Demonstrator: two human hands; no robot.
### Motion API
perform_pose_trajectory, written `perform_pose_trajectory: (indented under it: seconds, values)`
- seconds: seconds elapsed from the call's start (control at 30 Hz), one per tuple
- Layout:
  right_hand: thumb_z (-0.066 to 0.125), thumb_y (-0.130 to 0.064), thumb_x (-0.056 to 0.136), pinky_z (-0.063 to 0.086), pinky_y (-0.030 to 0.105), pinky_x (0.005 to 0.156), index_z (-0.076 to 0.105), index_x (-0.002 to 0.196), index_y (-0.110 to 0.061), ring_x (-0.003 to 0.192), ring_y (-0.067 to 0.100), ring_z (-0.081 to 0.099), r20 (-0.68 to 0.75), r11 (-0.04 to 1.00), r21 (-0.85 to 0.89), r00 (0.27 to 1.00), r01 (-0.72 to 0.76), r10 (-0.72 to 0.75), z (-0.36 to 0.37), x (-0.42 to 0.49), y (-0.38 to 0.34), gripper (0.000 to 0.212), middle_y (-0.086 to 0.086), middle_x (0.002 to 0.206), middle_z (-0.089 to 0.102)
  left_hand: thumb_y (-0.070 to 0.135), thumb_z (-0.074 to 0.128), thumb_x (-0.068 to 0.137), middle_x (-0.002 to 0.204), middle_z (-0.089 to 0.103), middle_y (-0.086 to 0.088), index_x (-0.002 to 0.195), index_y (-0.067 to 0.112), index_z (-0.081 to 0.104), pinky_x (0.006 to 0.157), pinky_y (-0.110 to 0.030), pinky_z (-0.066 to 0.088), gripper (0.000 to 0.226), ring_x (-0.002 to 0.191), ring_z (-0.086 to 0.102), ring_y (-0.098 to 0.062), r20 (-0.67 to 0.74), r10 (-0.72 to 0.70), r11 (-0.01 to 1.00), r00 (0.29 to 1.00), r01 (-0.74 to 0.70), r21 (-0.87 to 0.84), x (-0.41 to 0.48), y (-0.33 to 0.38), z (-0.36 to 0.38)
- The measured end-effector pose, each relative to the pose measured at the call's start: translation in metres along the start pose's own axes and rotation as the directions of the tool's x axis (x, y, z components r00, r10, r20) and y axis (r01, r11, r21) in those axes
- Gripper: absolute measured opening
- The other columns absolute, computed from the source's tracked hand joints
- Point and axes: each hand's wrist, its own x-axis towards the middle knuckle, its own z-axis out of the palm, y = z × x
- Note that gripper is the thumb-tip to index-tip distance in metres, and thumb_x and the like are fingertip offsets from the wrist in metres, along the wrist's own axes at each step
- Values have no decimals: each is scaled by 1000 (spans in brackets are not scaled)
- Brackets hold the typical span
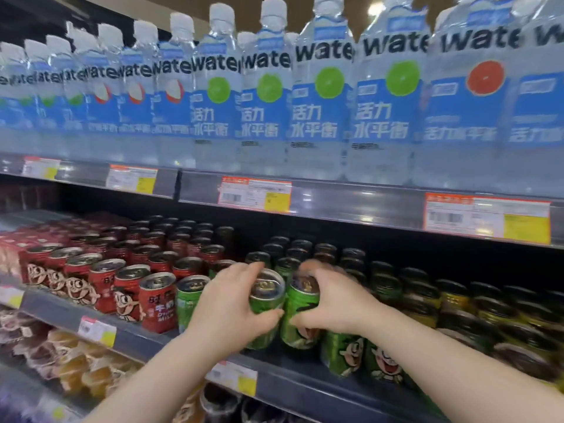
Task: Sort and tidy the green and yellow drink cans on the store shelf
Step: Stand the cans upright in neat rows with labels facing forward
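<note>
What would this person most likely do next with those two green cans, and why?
Probably set both down upright at the shelf front. The left hand grips a green can and the right hand a second green can, close together between a standing green can and the green row to their right.

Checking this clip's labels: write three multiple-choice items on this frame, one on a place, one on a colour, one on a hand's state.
1. The red cans stand where, relative to the green cans? A) left B) right C) stacked on top
2. What colour is the right-hand can, held by the right hand? A) red B) green C) yellow
3. The left hand is: A) open and flat B) gripping the left-hand can C) hanging idle
Answers: 1A, red block sits left of green; 2B, its wall is green; 3B, fingers curl round its top.
</note>
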Motion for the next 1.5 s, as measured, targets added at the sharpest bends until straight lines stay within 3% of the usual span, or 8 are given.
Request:
perform_pose_trajectory:
  seconds: [0.17,0.43,0.57,0.8,1.07,1.17,1.3,1.5]
  values:
    - [69,-64,58,43,34,97,33,135,-32,120,20,48,126,980,-168,984,-102,124,20,4,5,90,-5,133,50,75,11,47,140,45,9,142,29,33,99,-33,28,108,129,38,-16,158,63,963,985,-102,251,19,-15,17]
    - [49,-77,65,27,35,114,27,144,-35,139,22,29,242,954,-270,950,-128,196,18,9,5,92,0,153,25,73,39,80,136,46,0,138,23,37,102,-40,25,77,125,36,-24,319,88,915,944,-203,350,28,-36,40]
    - [45,-42,95,28,18,104,52,130,-27,129,16,40,38,971,-105,975,-215,219,4,24,21,39,0,138,45,68,39,84,134,48,4,133,32,45,102,-34,30,61,126,39,-20,272,103,964,957,-164,210,41,-49,25]
    - [65,-24,75,44,29,97,39,135,-31,121,21,47,247,919,-188,889,-345,384,4,54,43,66,4,139,43,61,61,69,143,39,5,144,33,24,109,-40,17,88,133,30,-20,506,26,916,862,-223,332,42,-83,0]
    - [63,-17,71,49,29,90,35,135,-32,111,20,53,254,929,-93,893,-359,370,5,56,47,72,3,134,50,63,63,70,133,42,9,143,33,26,117,-44,-4,88,131,36,-14,389,67,962,919,-162,218,37,-94,15]
    - [75,-23,69,43,24,97,38,139,-27,118,16,51,152,898,195,917,-394,369,5,48,44,80,-3,133,50,69,57,54,125,43,9,140,29,38,115,-36,23,97,122,43,-15,152,73,996,986,-65,-54,39,-93,8]
    - [79,-21,70,44,20,78,58,105,-31,93,11,60,-142,839,468,913,-278,382,-14,38,23,42,-4,104,66,53,78,52,113,41,8,135,23,47,91,-21,34,93,108,47,-11,-156,-55,944,986,1,-330,50,-80,-12]
    - [79,-27,70,41,20,75,49,98,-32,86,8,51,-347,826,500,813,-260,467,-35,3,-4,41,-10,90,53,47,82,52,116,41,3,132,23,49,97,-40,46,90,101,59,-29,-107,-101,826,989,23,-564,57,-33,-4]
